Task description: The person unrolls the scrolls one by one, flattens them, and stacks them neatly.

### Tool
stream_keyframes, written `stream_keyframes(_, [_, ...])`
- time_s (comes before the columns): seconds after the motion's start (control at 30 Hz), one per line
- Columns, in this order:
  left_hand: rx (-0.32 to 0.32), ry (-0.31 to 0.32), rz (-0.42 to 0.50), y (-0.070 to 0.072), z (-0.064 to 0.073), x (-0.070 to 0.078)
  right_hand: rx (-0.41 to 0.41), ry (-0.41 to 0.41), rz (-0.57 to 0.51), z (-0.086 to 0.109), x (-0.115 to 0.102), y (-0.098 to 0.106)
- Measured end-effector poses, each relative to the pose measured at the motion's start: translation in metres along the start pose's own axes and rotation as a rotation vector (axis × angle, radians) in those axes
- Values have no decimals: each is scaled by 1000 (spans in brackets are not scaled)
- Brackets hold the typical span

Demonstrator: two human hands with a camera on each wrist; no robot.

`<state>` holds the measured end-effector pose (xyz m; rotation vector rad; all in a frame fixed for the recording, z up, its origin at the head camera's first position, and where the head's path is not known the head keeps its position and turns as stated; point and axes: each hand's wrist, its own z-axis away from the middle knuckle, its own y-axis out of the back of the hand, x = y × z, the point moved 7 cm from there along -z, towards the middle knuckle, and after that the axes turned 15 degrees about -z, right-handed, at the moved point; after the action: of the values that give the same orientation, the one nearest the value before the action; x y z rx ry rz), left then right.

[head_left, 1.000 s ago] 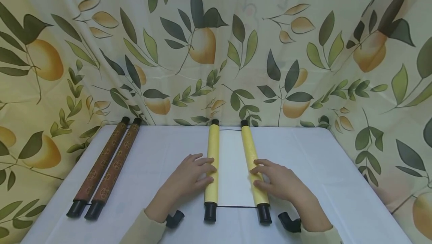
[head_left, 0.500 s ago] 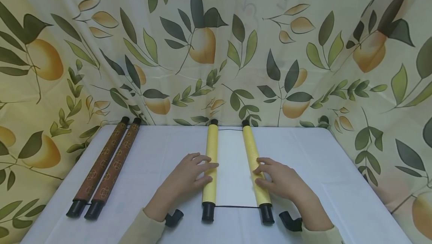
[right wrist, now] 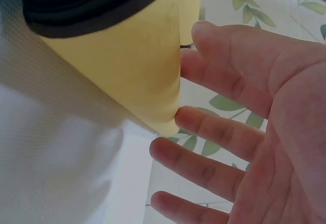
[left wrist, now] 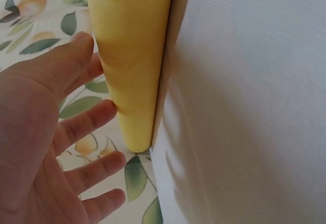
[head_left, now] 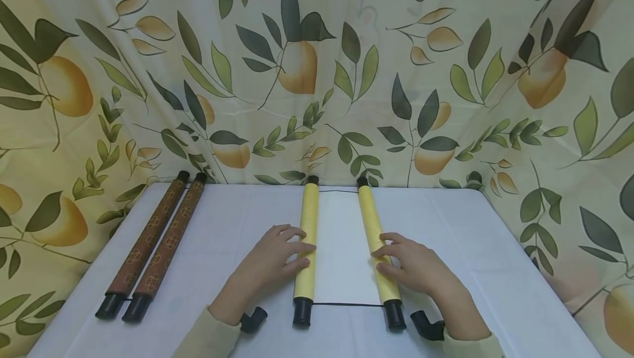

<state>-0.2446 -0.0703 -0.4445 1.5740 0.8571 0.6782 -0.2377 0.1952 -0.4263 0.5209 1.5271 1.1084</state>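
Note:
A yellow hanging scroll lies partly unrolled on the white table, a strip of blank white paper (head_left: 342, 248) showing between its left roll (head_left: 305, 270) and right roll (head_left: 382, 259). Both rolls end in black knobs. My left hand (head_left: 271, 256) touches the left roll with spread, relaxed fingertips. On the other side, my right hand (head_left: 413, 261) rests its fingertips on the right roll in the same way. The wrist views show the fingers of each hand apart and fairly straight beside the yellow roll (left wrist: 133, 61), not wrapped round it.
Two brown patterned rolls (head_left: 165, 242) with black ends lie side by side at the left of the table (head_left: 495, 270). A curtain (head_left: 342, 71) with fruit and leaf prints hangs behind the table's far edge. Black wrist straps (head_left: 253, 320) show near both sleeves.
The two rolls have moved a little further apart, the left one leftward and the right one rightward, and the white strip is wider. The hands moved slightly outward with them.

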Motion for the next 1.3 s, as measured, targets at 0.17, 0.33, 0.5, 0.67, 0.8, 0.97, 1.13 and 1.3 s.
stream_keyframes(0.17, [-6, 25, 18, -1, 1, -3, -5, 20, -18, 1, -1, 1])
stream_keyframes(0.33, [19, 19, 56, 3, 1, -3, -13, 12, -15, 1, 0, 2])
stream_keyframes(0.5, [35, 3, 60, 5, 1, -2, -20, -42, 6, -1, 4, 3])
stream_keyframes(0.67, [16, 25, 64, 4, 2, -4, -16, -60, 7, 0, 6, 3])
stream_keyframes(0.8, [26, 29, 76, 7, 3, -4, -29, -68, -1, 0, 7, 2])
stream_keyframes(0.97, [11, 29, 65, 7, 2, -4, -46, -69, -7, 1, 8, 0])
stream_keyframes(1.13, [-1, 28, 33, 5, 1, -5, -54, -96, 2, 3, 11, 1])
stream_keyframes(1.3, [31, 24, 19, 6, 1, -7, -56, -99, -11, 3, 10, 3])
